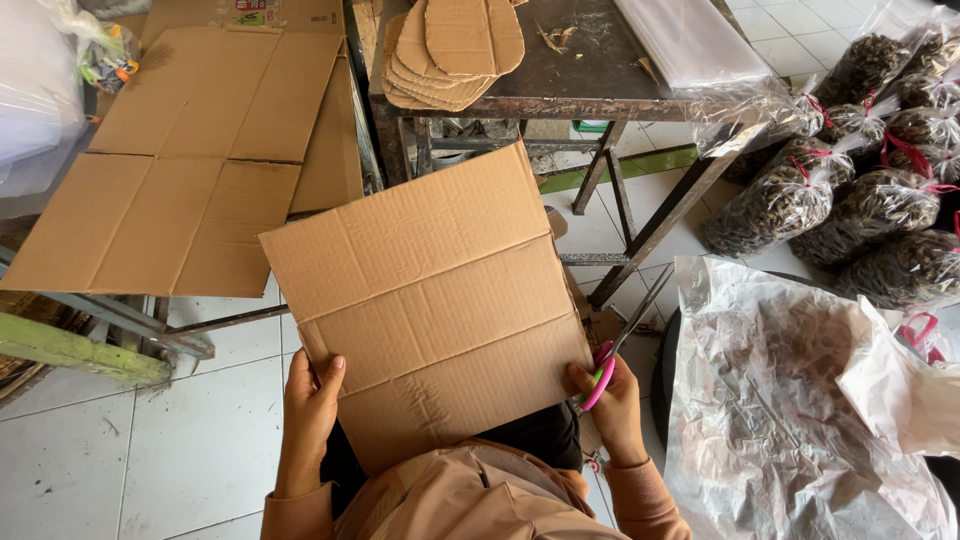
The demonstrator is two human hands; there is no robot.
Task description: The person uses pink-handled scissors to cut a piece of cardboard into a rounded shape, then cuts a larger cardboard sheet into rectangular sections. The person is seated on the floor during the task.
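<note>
Your left hand (308,405): fingers curled, thumb on top, closed on the lower left edge of the cardboard sheet (430,300). Sheet: brown, corrugated, creased in bands, flat, tilted up over your lap. Your right hand (612,405): clamped on the sheet's lower right corner, pink-handled scissors (625,335) looped in its fingers, blades pointing up and away. Behind: dark counter (590,55) carrying rounded cardboard cut-outs (452,48). Right: crinkled clear plastic sheet (780,400); tied clear bags of dark dried material (860,205).
</note>
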